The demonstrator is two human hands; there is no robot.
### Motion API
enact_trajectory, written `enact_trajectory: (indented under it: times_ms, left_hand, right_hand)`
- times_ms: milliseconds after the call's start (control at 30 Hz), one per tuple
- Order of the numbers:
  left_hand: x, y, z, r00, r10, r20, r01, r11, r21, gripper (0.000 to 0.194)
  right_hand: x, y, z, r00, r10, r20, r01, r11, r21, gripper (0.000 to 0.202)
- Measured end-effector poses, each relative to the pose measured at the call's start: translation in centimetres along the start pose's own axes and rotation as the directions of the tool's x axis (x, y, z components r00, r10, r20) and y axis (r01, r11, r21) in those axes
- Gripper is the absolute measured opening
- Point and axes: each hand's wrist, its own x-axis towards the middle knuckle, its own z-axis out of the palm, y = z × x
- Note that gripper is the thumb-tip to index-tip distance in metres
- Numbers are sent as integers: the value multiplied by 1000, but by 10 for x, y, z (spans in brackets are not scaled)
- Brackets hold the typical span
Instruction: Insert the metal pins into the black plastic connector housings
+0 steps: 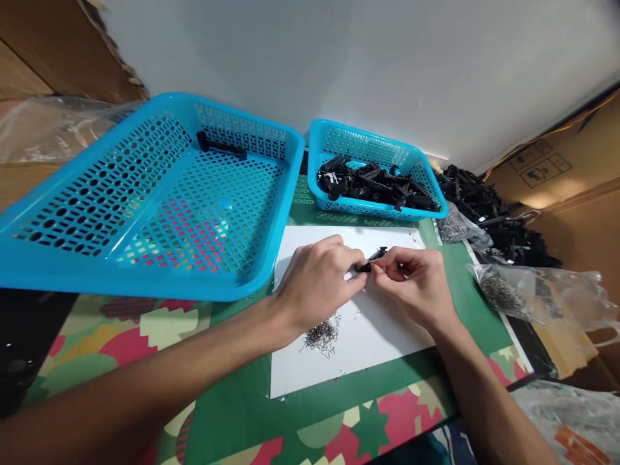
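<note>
My left hand (pixel 325 274) is closed around a small black plastic part (pixel 363 267), whose end sticks out between thumb and forefinger. Right against that end, the fingertips of my right hand (pixel 417 281) are pinched together; whatever is in the pinch is too small or hidden to name. A forked black tip (pixel 382 250) shows just beyond the right fingers; whether it belongs to the same part I cannot tell. Both hands are over a white sheet (pixel 310 378). Below the left hand on the sheet lies a pile of tiny bent metal wire pieces (pixel 321 336).
A large blue basket (pixel 252 287) at left holds one black part (pixel 221 146). Behind the hands, a smaller blue basket (pixel 375 210) is heaped with black parts. More black parts (pixel 513 226) and plastic bags of metal pieces (pixel 504 294) lie at right. A wall stands behind.
</note>
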Motion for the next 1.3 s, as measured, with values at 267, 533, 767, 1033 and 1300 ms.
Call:
enact_trajectory:
  times_ms: [267,533,767,1033,1300]
  left_hand:
    - [1,1,-1,1000,20,-4,-20,1000,-5,9]
    - [0,0,1,997,65,43,-66,998,5,11]
    - [1,-2,1,994,101,43,-100,995,-20,9]
    - [3,-2,-1,1000,25,5,-24,997,-72,6]
    - [2,-1,0,1000,6,7,-5,995,-98,5]
  right_hand:
    - [1,0,-8,995,-13,98,15,1000,-27,8]
    - [-1,-1,-9,989,-5,149,12,999,-43,8]
    - [-2,1,-13,978,-48,202,76,988,-136,11]
    - [-4,2,-24,983,-61,176,89,984,-154,24]
    - [-1,5,-25,961,-253,114,268,952,-146,30]
